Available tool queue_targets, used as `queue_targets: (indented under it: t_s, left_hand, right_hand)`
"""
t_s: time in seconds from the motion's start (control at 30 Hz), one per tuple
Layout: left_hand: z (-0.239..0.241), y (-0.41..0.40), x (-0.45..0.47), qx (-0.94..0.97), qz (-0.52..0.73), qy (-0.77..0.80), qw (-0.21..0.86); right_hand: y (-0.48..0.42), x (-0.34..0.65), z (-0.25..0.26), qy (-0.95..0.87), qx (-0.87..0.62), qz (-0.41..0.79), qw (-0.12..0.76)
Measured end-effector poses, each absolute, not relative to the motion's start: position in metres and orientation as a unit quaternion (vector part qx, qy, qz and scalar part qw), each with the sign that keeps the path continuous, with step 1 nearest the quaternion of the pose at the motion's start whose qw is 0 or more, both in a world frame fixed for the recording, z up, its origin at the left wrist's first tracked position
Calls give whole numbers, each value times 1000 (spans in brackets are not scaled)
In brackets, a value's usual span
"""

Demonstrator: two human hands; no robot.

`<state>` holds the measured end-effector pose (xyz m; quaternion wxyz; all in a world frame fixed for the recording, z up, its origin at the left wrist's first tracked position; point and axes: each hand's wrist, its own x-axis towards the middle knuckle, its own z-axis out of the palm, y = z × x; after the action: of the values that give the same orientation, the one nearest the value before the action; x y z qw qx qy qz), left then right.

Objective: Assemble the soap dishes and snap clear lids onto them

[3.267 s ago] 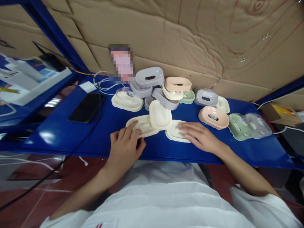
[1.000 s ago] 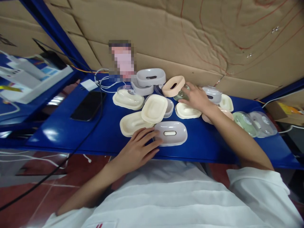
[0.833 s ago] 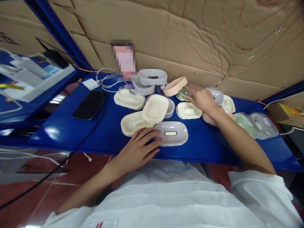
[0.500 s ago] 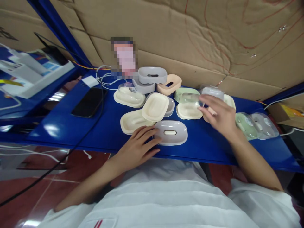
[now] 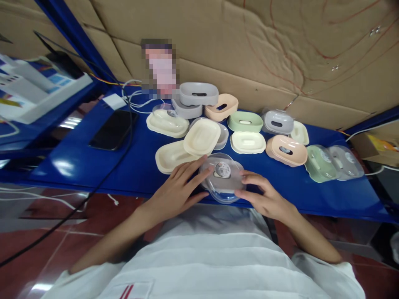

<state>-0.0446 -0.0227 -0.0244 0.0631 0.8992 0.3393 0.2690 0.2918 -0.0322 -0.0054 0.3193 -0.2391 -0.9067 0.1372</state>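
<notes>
A lavender-grey soap dish (image 5: 204, 181) with a slot in its middle lies at the table's front edge. Over it is a clear plastic lid (image 5: 229, 197) bearing a round sticker, turned askew to the dish and overhanging its front. My left hand (image 5: 179, 185) has its fingers and thumb around the left end of the dish, touching the lid's edge too. From the right, my right hand (image 5: 269, 195) pinches the lid between thumb and fingers. Just behind are two cream trays, one tray (image 5: 202, 138) resting partly on the other tray (image 5: 171, 158).
Behind stand a green dish (image 5: 245, 121), a cream tray (image 5: 248, 142), a peach dish (image 5: 286, 150) and stacked grey dishes (image 5: 198, 94). Lidded dishes (image 5: 321, 162) sit at right. A black phone (image 5: 112, 130) and cable lie left. Cardboard (image 5: 264, 45) walls the back.
My right hand has come from the back right to the front, bringing the clear lid over the lavender-grey dish. My left hand stays at the dish's left end.
</notes>
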Motion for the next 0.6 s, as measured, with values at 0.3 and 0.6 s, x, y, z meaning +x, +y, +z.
queue_targets:
  t_s: [0.3, 0.6]
  left_hand:
    - [-29, -24, -47, 882, 330, 334, 34]
    - [-31, -22, -47, 897, 301, 322, 44]
  right_hand:
    - [-23, 275, 0, -897, -339, 74, 274]
    - [-29, 276, -7, -903, -352, 4, 248]
